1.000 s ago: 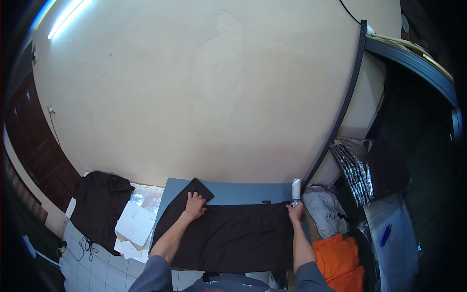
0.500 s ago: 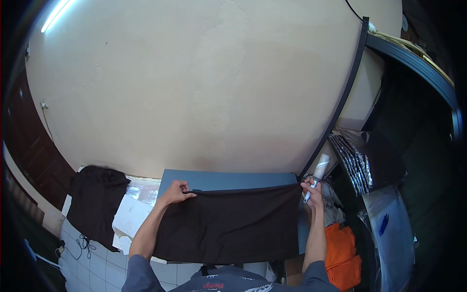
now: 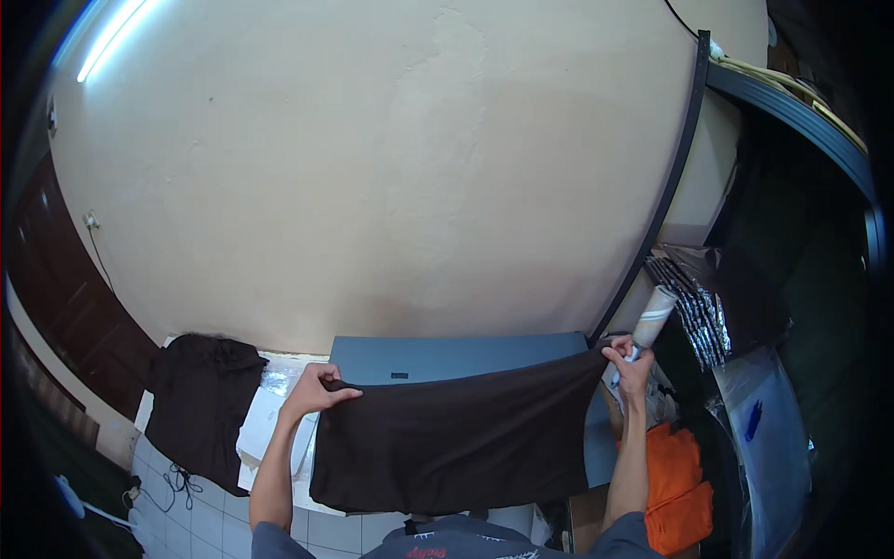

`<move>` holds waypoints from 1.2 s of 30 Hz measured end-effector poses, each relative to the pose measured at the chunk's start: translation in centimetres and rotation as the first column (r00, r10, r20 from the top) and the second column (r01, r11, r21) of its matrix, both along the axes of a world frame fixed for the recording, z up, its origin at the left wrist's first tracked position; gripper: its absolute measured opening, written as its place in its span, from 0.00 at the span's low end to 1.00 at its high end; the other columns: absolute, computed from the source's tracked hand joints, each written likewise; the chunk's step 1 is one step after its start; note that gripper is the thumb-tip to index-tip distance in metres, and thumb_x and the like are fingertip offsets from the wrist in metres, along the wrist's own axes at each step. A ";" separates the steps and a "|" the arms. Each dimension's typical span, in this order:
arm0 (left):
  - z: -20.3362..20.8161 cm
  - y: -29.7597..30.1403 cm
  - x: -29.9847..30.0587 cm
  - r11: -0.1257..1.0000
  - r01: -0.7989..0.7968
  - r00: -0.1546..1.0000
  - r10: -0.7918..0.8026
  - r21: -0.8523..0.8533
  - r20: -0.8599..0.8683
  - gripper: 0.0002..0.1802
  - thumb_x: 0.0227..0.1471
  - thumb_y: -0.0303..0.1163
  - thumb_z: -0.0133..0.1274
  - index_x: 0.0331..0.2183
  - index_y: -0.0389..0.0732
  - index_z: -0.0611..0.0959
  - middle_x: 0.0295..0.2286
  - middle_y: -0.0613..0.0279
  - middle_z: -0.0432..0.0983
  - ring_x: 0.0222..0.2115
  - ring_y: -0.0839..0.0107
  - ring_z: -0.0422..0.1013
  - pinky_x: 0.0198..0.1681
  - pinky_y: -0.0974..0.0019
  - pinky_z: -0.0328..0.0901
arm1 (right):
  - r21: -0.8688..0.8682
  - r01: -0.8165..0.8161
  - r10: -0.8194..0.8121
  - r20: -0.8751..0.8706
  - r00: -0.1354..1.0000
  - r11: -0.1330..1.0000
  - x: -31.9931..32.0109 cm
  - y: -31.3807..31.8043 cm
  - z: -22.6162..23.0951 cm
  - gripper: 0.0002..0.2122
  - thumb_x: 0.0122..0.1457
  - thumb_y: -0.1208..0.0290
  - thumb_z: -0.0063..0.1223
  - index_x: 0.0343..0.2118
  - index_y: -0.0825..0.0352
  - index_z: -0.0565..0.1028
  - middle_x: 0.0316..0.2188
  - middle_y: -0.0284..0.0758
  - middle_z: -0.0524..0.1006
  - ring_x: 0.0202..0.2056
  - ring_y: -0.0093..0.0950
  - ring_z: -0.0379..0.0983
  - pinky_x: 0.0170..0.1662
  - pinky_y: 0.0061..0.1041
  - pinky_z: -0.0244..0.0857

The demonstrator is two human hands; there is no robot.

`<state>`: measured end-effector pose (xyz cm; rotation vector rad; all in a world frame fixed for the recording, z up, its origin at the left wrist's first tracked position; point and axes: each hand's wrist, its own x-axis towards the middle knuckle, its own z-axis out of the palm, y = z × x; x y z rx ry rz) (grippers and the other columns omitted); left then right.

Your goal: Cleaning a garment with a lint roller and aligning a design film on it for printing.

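A dark brown cloth (image 3: pixel 456 447) hangs stretched between my two hands over a blue-grey tabletop (image 3: pixel 466 356). Its upper left corner is pinched by my left hand (image 3: pixel 315 389), thumb against fingers. The upper right corner sits in the grip of my right hand (image 3: pixel 630 363). That same hand also holds the handle of a lint roller (image 3: pixel 654 317), whose pale roll points up and away. Between the hands the cloth's top edge sags slightly, and its right end is higher than its left.
To the left lies another dark brown cloth (image 3: pixel 205 401) beside white sheets (image 3: pixel 265 429). Orange fabric (image 3: pixel 678 484) is piled low on the right. A dark rack post (image 3: pixel 666 186) rises behind my right hand, near silvery packets (image 3: pixel 694 312) and a blue pen (image 3: pixel 753 421).
The cloth's top edge has drawn nearer to me on the left, showing more tabletop and a small dark label there. Its right end is now raised. The whole view has shifted slightly.
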<state>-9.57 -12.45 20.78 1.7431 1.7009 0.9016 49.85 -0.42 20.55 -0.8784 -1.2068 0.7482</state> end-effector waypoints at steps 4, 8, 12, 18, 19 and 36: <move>6.2 -3.7 1.3 0.991 0.035 0.925 0.017 0.131 -0.380 0.26 0.32 0.41 0.79 0.20 0.34 0.79 0.14 0.61 0.69 0.19 0.64 0.64 0.27 0.61 0.62 | 0.137 0.100 -0.116 0.113 0.987 0.985 0.8 -3.6 3.1 0.22 0.44 0.91 0.67 0.23 0.60 0.62 0.32 0.35 0.78 0.31 0.16 0.72 0.40 0.19 0.69; 8.0 -7.4 -1.0 0.930 -0.212 0.768 0.348 0.300 -0.537 0.18 0.25 0.28 0.74 0.20 0.35 0.80 0.23 0.58 0.71 0.38 0.55 0.63 0.42 0.58 0.62 | 0.154 0.214 -0.224 0.049 0.973 0.965 1.1 -8.5 8.8 0.22 0.44 0.93 0.64 0.24 0.60 0.61 0.41 0.46 0.81 0.32 0.19 0.77 0.42 0.22 0.75; 5.6 -8.3 -5.9 0.877 -0.231 0.964 0.266 0.421 -0.026 0.13 0.31 0.18 0.65 0.20 0.34 0.75 0.30 0.54 0.77 0.33 0.59 0.70 0.37 0.58 0.64 | 0.159 0.231 -0.250 0.109 0.962 0.960 2.1 -10.1 10.1 0.21 0.47 0.94 0.61 0.27 0.61 0.61 0.31 0.42 0.82 0.32 0.23 0.79 0.42 0.26 0.77; -3.3 -10.7 -1.2 0.631 -0.772 0.220 0.368 -0.069 0.903 0.22 0.53 0.15 0.55 0.49 0.36 0.71 0.43 0.58 0.73 0.45 0.65 0.72 0.58 0.58 0.66 | 0.174 0.179 -0.161 -0.110 0.981 0.968 2.4 -12.9 9.6 0.20 0.51 0.92 0.60 0.28 0.62 0.60 0.30 0.40 0.78 0.32 0.31 0.80 0.45 0.33 0.78; -2.5 -10.9 0.2 0.609 -0.771 0.604 0.611 0.183 0.512 0.25 0.53 0.13 0.55 0.53 0.34 0.70 0.45 0.57 0.71 0.50 0.66 0.69 0.58 0.61 0.63 | 0.193 0.206 -0.200 -0.047 0.979 0.959 2.1 -13.4 9.7 0.19 0.52 0.92 0.59 0.28 0.62 0.59 0.31 0.40 0.77 0.32 0.30 0.79 0.46 0.34 0.79; 12.2 -11.0 6.9 -0.407 -0.421 0.195 0.832 0.810 0.520 0.15 0.66 0.37 0.47 0.41 0.33 0.78 0.31 0.54 0.78 0.29 0.67 0.74 0.43 0.63 0.69 | 0.184 0.897 -0.910 -0.027 0.414 0.402 1.9 -22.0 11.3 0.14 0.65 0.65 0.58 0.48 0.67 0.74 0.39 0.40 0.79 0.28 0.27 0.72 0.29 0.26 0.67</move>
